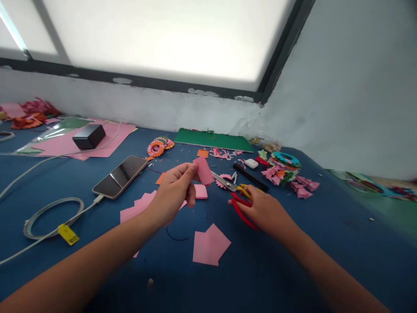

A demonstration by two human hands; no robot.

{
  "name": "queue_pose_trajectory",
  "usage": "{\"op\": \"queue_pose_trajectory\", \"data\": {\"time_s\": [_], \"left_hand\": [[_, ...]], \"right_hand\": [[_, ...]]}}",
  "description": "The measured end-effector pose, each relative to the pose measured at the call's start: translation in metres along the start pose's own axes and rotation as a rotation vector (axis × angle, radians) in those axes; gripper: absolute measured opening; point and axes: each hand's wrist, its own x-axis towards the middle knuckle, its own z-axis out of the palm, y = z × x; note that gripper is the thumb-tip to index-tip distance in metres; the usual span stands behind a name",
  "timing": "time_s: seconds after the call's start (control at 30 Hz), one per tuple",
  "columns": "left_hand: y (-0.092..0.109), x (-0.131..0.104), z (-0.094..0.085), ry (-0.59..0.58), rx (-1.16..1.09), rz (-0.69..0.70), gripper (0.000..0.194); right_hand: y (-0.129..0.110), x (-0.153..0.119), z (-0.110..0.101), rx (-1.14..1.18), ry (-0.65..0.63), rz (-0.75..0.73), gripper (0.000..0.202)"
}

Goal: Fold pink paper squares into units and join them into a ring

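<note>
Between the thumb and fingers of my left hand (176, 187) is a small folded piece of pink paper (204, 170), raised above the table. My right hand (265, 211) grips scissors (243, 204) with one red and one yellow handle loop. Their blades point left, and the tips come close to the paper's right edge; whether they touch it I cannot tell. Below the hands lie overlapping pink paper squares (210, 247). A small pink stack (200, 191) sits behind my left fingers, and more pink sheets (140, 208) are partly hidden by my left forearm.
A phone (120, 176) with a white cable (54, 237) lies at left, near a black box (89, 136) on pink sheets. Cut paper rings (159, 147), a green board (213, 140), a black marker (250, 177), a white case (251, 163) and colourful cut-outs (283, 167) sit farther back.
</note>
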Motion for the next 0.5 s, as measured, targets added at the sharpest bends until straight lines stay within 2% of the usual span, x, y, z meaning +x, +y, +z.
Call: {"op": "queue_pose_trajectory", "data": {"time_s": [0.13, 0.27, 0.3, 0.4, 0.5], "left_hand": [[-0.01, 0.004, 0.002, -0.118, 0.06, -0.168, 0.016], [-0.021, 0.003, 0.005, -0.192, 0.143, -0.194, 0.011], [-0.024, 0.002, 0.006, -0.207, 0.159, -0.181, 0.01], [-0.032, 0.0, 0.008, -0.226, 0.191, -0.131, 0.009], [-0.037, -0.001, 0.008, -0.221, 0.224, -0.103, 0.017]], "right_hand": [[0.021, 0.014, 0.006, 0.004, 0.042, -0.046, 0.039], [0.006, 0.004, 0.001, 0.117, 0.105, -0.128, 0.038], [-0.002, -0.001, -0.001, 0.172, 0.089, -0.159, 0.038], [-0.023, -0.015, -0.002, 0.361, -0.076, -0.248, 0.034], [-0.032, -0.022, 0.003, 0.47, -0.143, -0.242, 0.03]]}}
